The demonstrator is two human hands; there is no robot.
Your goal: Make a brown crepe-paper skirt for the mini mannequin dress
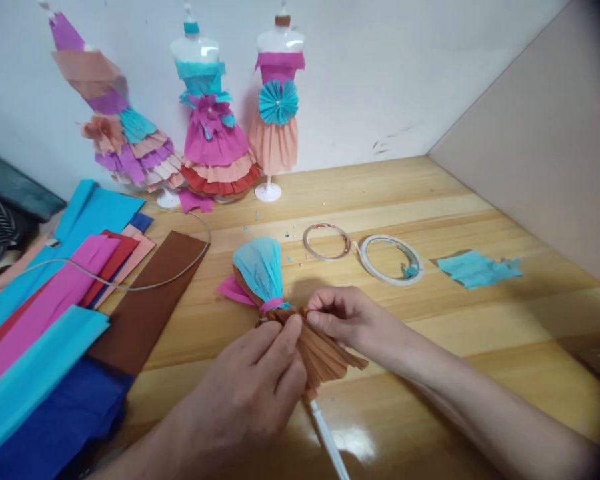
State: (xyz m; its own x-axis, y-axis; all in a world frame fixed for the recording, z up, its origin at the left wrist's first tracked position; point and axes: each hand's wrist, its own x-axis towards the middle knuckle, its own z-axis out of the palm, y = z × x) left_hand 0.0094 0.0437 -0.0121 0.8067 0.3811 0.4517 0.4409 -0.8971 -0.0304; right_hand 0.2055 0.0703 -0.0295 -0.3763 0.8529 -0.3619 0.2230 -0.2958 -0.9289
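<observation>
Lying on the table before me is a small dress form dressed in crepe paper, with a light blue paper bodice (260, 267), a pink waistband (271, 305) and a pleated brown paper skirt (323, 357). Its white stand pole (329, 437) sticks out toward me below the skirt. My left hand (265, 377) pinches the brown skirt near the waist. On the other side, my right hand (347, 317) has its thumb and forefinger closed on the skirt's upper edge. Both fingertips partly hide the join between skirt and waistband.
Several folded paper sheets lie at left, including a brown sheet (150, 300) and a blue one (55, 413), crossed by a thin cable (130, 288). Dressed mannequins (215, 143) stand along the wall. Beyond my right hand are two tape rolls (391, 260) and a blue paper scrap (477, 269).
</observation>
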